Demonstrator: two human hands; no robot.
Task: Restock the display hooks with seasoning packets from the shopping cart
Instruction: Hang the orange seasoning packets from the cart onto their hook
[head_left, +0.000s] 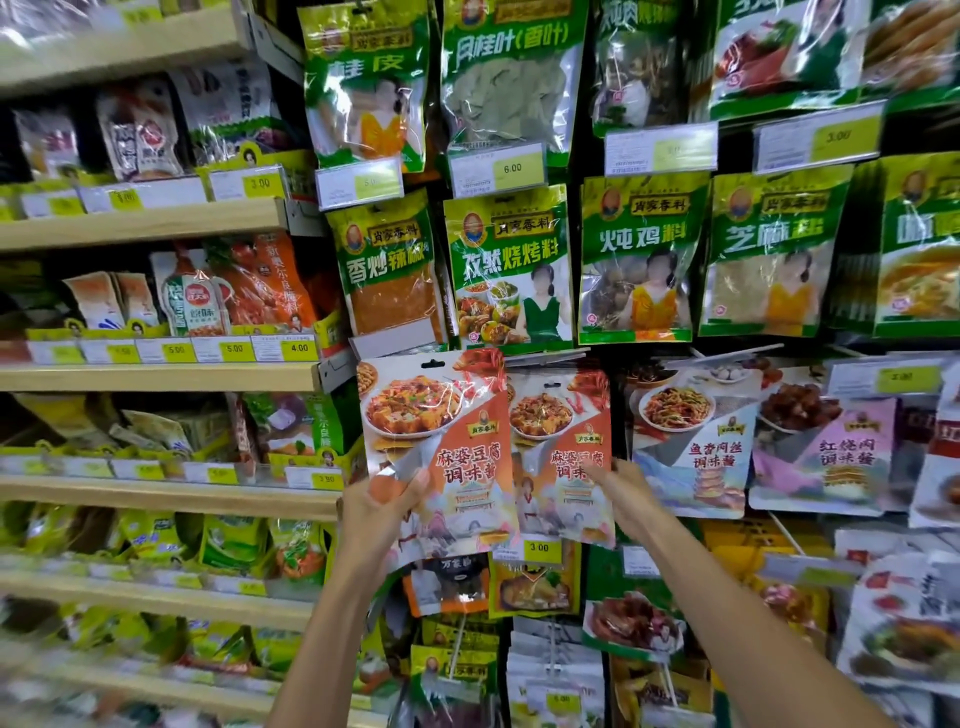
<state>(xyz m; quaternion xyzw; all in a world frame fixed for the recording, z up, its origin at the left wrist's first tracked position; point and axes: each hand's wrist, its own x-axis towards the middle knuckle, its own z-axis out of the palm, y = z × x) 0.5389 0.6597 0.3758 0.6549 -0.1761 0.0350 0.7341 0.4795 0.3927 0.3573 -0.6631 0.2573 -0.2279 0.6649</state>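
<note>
My left hand (376, 506) grips the lower left corner of an orange mapo tofu seasoning packet (441, 447), held upright in front of the hook wall. Its hang hole is near the top edge, level with a bare metal hook (550, 356). Just right of it hangs a matching mapo tofu packet (563, 457) on the display. My right hand (621, 491) touches that hanging packet's lower right part; its fingers lie on the front, and I cannot tell whether they pinch it. The shopping cart is out of view.
Green seasoning packets (509, 270) hang in rows above, with price tags (498, 169) on hook ends. More sauce packets (696, 441) hang to the right and below. Wooden shelves (156, 376) of bagged goods run along the left.
</note>
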